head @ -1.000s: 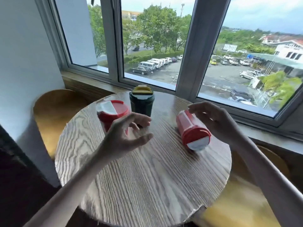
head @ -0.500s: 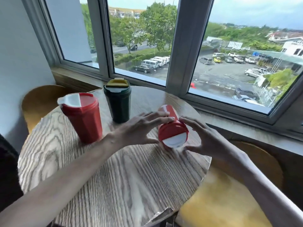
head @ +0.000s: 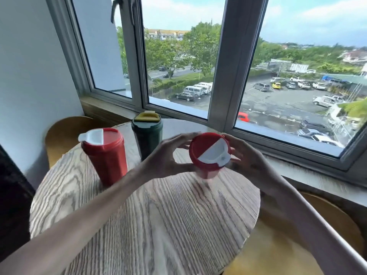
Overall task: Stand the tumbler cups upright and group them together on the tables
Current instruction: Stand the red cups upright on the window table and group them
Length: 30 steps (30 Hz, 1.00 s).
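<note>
1. A round wood counter (head: 158, 225) sits by a big window (head: 228, 66), w/ a car park outside.
2. Both hands are around one red cup (head: 208, 155) near the middle-right of the counter, a bit toward the window side.
3. This red cup is close to upright but tipped a little; its top faces the camera. Its lid is red w/ a white flap on the right side.
4. The cup's bottom part is blurry, so I can't tell if it touches the counter or is just above it.
5. The left hand (head: 166, 157) is on the cup's left side. Its fingers (head: 184, 136) curl over the top edge and the thumb is lower down, pressing on the cup.
6. The right hand (head: 244, 155) is on the cup's right side, fingers wrapped on it too. So both hands are gripping this cup together.
7. A 2nd red tumbler (head: 105, 155) stands upright on the left part of the counter. Its white flap sticks out to the left.
8. A dark green tumbler (head: 147, 137) w/ a yellow lid stands upright at the back, near the window ledge.
9. The 2nd red tumbler and the green one are near each other but not touching. The held cup is to the right of both, w/ the left hand between.
10. A yellow-brown chair (head: 65, 135) is behind the counter on the left. Another one (head: 278, 251) is at the lower right.
</note>
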Tool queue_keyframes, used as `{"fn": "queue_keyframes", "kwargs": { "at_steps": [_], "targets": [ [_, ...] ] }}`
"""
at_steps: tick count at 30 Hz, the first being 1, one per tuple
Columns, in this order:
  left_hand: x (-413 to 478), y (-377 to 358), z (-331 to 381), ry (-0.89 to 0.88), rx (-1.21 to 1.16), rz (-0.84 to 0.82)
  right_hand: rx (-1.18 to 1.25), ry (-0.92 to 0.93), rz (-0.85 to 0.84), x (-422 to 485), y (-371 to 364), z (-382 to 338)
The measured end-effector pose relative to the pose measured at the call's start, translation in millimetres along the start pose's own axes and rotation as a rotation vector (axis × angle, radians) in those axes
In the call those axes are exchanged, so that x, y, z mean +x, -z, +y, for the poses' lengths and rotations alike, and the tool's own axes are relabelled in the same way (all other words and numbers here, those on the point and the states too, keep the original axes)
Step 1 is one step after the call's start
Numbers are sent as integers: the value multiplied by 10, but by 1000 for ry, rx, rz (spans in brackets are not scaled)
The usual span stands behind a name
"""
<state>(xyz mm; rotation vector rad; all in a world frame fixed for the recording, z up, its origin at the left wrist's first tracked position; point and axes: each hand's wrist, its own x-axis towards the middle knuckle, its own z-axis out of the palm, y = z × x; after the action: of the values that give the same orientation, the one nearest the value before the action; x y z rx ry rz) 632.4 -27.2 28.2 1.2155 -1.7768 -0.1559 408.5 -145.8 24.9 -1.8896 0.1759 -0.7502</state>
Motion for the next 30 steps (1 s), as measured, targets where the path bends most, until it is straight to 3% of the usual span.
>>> {"fn": "queue_keyframes", "kwargs": {
  "at_steps": [5,14,25,30],
  "targets": [
    [90,58,189,291,-377,74,136,-22,40,159,-55,-148],
    [-59,3,184,473,-517,168,115,-101,88,191,-223,-76],
    [-290,-137,176,501,-417,183,170,-183,138,-44,-368,28],
    [-512,-83,263,571,-176,289,35,-203,240,-133,-540,145]
  ]
}}
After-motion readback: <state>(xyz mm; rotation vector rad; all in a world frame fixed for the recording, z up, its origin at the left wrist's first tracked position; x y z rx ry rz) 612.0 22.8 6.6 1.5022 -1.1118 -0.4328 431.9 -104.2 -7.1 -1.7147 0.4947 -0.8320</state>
